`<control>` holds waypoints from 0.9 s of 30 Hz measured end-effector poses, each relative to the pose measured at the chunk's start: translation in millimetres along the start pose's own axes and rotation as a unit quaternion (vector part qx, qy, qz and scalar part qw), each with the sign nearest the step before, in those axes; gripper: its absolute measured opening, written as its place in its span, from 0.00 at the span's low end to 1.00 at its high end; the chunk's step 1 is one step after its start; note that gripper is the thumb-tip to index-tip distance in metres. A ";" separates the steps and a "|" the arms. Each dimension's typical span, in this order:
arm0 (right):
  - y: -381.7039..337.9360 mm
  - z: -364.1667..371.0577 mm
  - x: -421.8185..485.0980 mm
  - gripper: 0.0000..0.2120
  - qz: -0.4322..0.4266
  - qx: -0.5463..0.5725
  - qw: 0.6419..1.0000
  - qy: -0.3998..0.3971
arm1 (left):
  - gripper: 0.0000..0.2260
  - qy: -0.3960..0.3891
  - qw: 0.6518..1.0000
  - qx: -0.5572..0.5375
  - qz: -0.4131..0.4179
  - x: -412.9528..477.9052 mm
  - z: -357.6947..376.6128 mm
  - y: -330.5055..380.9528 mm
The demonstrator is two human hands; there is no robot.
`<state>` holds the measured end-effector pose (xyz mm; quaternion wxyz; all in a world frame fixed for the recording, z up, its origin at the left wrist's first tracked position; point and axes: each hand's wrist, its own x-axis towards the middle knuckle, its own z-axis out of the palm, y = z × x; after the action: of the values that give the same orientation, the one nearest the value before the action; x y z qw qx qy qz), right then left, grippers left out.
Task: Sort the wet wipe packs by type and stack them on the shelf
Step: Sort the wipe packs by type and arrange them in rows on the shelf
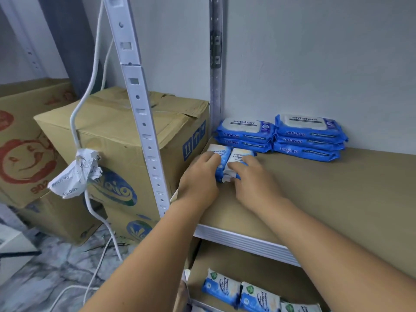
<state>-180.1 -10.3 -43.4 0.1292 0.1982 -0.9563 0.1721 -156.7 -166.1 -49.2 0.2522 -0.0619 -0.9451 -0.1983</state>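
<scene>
Brown shelf [337, 199] carries two wipe packs [239, 154] lying lengthwise toward the wall [315, 64], left hand [200, 176] and right hand [254, 183] each gripping one.

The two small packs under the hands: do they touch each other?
Touching. Head view: left pack and right pack lie side by side with no gap.

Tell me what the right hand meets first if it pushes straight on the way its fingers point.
The right hand rests on the right small pack, so it pushes that first. Its fingers point up-left, so the left small pack beside it likely comes next; depth is unclear.
</scene>
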 end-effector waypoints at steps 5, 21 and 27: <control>9.2 12.3 34.9 0.16 -0.009 -0.016 1.000 0.011 | 0.09 0.022 0.999 -0.020 -0.016 23.0 12.8 -8.0; 24.3 40.5 62.6 0.19 0.002 0.017 0.995 0.102 | 0.20 0.000 0.997 -0.036 -0.061 47.9 31.3 -16.4; 18.0 23.1 28.8 0.31 0.041 0.049 0.990 0.123 | 0.29 0.028 0.998 -0.018 -0.051 31.4 17.8 -3.4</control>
<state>-217.4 -13.2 -60.3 0.2290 0.1417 -0.9307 0.2474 -192.6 -161.4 -48.8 0.2666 -0.0121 -0.9361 -0.2292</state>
